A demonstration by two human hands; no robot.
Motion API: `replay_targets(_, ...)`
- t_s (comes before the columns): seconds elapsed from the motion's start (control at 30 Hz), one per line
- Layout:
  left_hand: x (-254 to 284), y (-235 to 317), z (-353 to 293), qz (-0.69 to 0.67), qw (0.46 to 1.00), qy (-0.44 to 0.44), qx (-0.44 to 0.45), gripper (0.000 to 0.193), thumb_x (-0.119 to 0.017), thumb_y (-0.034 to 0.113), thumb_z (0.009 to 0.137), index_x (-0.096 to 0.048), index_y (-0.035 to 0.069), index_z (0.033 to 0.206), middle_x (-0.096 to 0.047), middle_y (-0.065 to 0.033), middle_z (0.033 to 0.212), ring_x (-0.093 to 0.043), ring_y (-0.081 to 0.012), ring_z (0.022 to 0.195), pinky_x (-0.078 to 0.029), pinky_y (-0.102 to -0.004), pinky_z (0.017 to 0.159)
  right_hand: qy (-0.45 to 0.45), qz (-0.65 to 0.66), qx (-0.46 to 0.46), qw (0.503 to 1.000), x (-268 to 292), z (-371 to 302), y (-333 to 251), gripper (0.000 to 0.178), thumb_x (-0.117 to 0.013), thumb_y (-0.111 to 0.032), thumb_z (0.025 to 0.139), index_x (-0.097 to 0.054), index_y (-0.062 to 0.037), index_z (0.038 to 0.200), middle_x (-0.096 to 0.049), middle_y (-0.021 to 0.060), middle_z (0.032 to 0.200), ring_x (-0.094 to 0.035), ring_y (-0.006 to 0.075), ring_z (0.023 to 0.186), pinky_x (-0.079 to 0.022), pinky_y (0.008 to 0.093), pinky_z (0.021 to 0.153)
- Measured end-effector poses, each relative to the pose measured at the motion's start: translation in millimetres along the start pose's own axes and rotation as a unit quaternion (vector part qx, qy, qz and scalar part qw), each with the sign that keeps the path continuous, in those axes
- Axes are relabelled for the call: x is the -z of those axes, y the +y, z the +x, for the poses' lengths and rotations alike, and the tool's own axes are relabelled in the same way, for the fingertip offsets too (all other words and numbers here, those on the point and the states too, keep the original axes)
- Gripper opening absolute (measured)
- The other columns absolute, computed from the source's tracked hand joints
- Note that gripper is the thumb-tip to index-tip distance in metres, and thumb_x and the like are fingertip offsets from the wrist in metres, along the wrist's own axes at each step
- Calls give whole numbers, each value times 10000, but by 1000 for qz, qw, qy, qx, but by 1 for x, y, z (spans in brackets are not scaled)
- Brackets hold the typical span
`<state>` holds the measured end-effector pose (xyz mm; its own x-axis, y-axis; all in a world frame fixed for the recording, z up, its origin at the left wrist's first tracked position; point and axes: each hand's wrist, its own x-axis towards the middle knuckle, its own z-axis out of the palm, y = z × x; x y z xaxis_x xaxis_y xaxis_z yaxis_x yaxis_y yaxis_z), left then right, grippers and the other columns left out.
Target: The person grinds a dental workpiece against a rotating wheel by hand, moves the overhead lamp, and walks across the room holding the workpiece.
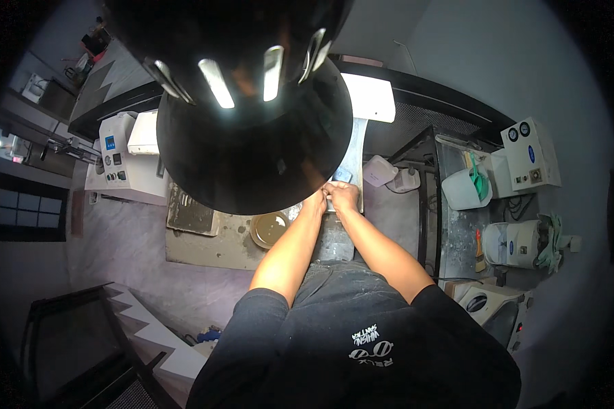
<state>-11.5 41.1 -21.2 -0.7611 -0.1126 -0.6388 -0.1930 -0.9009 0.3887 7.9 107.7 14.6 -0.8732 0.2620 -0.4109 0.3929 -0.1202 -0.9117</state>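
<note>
My left hand (pixel 315 200) and my right hand (pixel 344 195) meet close together over the workbench. Bent fingers on both hands press inward at one spot; whatever they grip is too small or too hidden to make out. A large black lamp shade (pixel 252 150) covers part of the left hand and much of the bench. Just beyond the right hand lies a small blue object (pixel 342 176), its kind unclear. Left of my left forearm sits a round bowl (pixel 269 230) of brownish liquid.
On the bench's left lies a dark flat panel (pixel 192 215). White machines stand left (pixel 119 153) and right (pixel 531 153). A pale bin (pixel 465 192) holding a green scoop (pixel 479 183) and a brush (pixel 479 249) rest on the right-hand table. Beside the bench are plastic jugs (pixel 380 170).
</note>
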Motion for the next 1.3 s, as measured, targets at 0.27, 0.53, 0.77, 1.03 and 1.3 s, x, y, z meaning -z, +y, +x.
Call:
replay_targets(0.27,15,-5,15,-11,999,-36,-9,189,-349,-139,781,-488,-27,845,-515,-87,740,-498,-162,530,-432,-280,415,1,7,4,1000,-4,-6,-5,56,-637,-16,747,-669,29,736,-631,37,653,-531,72,522,-407,200,488)
replay_targets(0.53,-1,0,6,15,1000,-11,6,136,-396,-122,807,-488,-26,835,-508,-75,725,-491,-148,539,-423,-271,431,18,17,-28,999,0,-7,-12,51,-658,-32,726,-647,15,742,-635,64,683,-576,111,571,-453,223,526)
replay_targets(0.77,25,-2,42,116,989,59,-68,109,-458,-79,816,-508,-7,751,-519,-48,671,-489,-127,541,-403,-257,448,-18,34,-31,999,-11,-13,-14,59,-599,6,762,-628,0,711,-628,54,685,-569,114,564,-455,214,508)
replay_targets(1.03,10,2,28,306,939,117,-108,75,-498,-38,790,-548,-13,741,-577,-86,693,-538,-143,578,-428,-272,491,-11,82,-86,993,-6,-8,-6,92,-659,-66,776,-647,20,807,-631,51,724,-544,93,573,-426,209,509)
replay_targets(1.3,-5,-2,18,241,954,176,-11,114,-440,-35,770,-541,-73,733,-564,-154,627,-515,-203,433,-378,-347,343,11,64,-85,994,2,-14,-21,25,-631,-19,775,-618,1,768,-614,53,695,-560,109,558,-457,203,503)
